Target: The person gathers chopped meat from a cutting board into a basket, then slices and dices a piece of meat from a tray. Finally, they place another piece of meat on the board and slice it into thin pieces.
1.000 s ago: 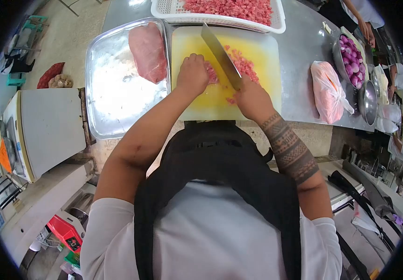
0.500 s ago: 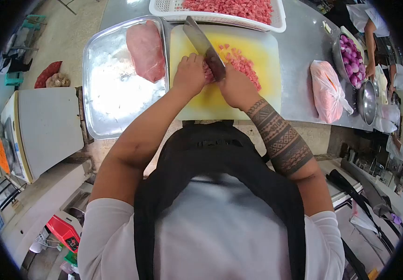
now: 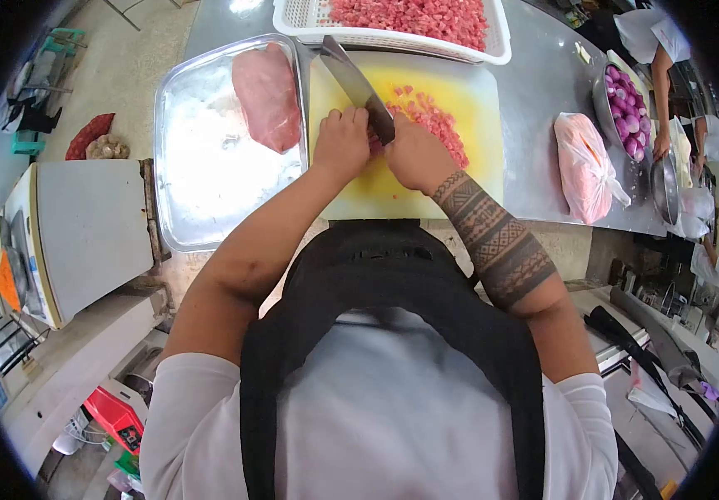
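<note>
My right hand [image 3: 418, 155] is closed round the handle of a broad knife [image 3: 358, 87], whose blade slants up and to the left across the cutting board [image 3: 476, 108]. Left of the blade, my left hand [image 3: 342, 143] presses with bent fingers on a piece of raw meat, mostly hidden beneath it. Small diced meat [image 3: 436, 125] lies on the board to the right of the knife. A large slab of raw meat [image 3: 268, 98] rests in the metal tray [image 3: 162, 167] at the left, apart from both hands.
Behind the board stands a white perforated basket [image 3: 393, 52] heaped with diced meat. To the right are a knotted plastic bag [image 3: 580, 171] of pinkish contents and a metal bowl of purple onions [image 3: 629, 112]. At the far right, another person's hand [image 3: 661, 143] touches a metal bowl [image 3: 664, 192].
The knife and both hands hold nearly the same place on the board. At the right, the metal bowl has tipped, with the other person's hand now at its rim. The whole view has shifted slightly.
</note>
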A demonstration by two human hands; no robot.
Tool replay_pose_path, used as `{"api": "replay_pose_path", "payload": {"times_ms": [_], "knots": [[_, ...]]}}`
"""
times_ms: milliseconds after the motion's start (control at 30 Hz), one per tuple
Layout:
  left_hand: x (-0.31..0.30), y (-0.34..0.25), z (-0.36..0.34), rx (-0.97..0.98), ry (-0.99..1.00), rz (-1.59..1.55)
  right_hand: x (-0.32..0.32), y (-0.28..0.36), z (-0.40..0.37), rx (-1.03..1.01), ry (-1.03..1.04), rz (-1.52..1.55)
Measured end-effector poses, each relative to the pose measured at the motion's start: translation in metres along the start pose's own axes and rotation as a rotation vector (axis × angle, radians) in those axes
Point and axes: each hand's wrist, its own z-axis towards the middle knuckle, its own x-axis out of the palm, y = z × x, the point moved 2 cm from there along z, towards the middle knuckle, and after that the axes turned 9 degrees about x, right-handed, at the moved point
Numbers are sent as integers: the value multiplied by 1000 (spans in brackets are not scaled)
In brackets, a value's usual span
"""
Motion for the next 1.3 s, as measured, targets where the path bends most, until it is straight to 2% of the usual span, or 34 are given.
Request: {"api": "replay_pose_path", "payload": {"times_ms": [33, 133, 233, 333, 433, 533, 633, 733, 833, 933, 1033, 1133, 1233, 1300], "knots": [[-2, 1, 4, -9, 5, -22, -5, -1, 1, -50, -59, 10], [-9, 3, 0, -61, -64, -147, -29, 7, -29, 150, 60, 1], [-5, 2, -6, -1, 6, 18, -52, 14, -67, 128, 136, -47], [-3, -1, -8, 49, -122, -5, -12, 6, -52, 97, 52, -5], [-5, 1, -8, 64, -71, 35, 1, 12, -7, 94, 80, -22], [-5, 7, -7, 42, -38, -12, -15, 15, 0, 48, 62, -59], [-8, 14, -11, -20, -50, -99, -35, 17, -36, 105, 84, -41], [-12, 9, -14, 36, -38, -16, -53, 23, -66, 133, 137, -49], [-4, 12, -17, 75, -51, 25, 1, 9, -35, 116, 70, 2], [-6, 12, -17, 91, 9, 25, 11, 15, 5, 3, -16, 40], [-10, 17, -15, 79, 20, -98, -8, 27, 1, 106, 56, 2], [-16, 21, -21, 15, -19, -157, -22, 23, -36, 102, 58, -47], [-10, 21, -24, 89, -59, -69, -45, 35, -66, 138, 168, -102], [-8, 21, -24, 99, -16, -96, -5, 23, -45, 168, 119, -45]]}}
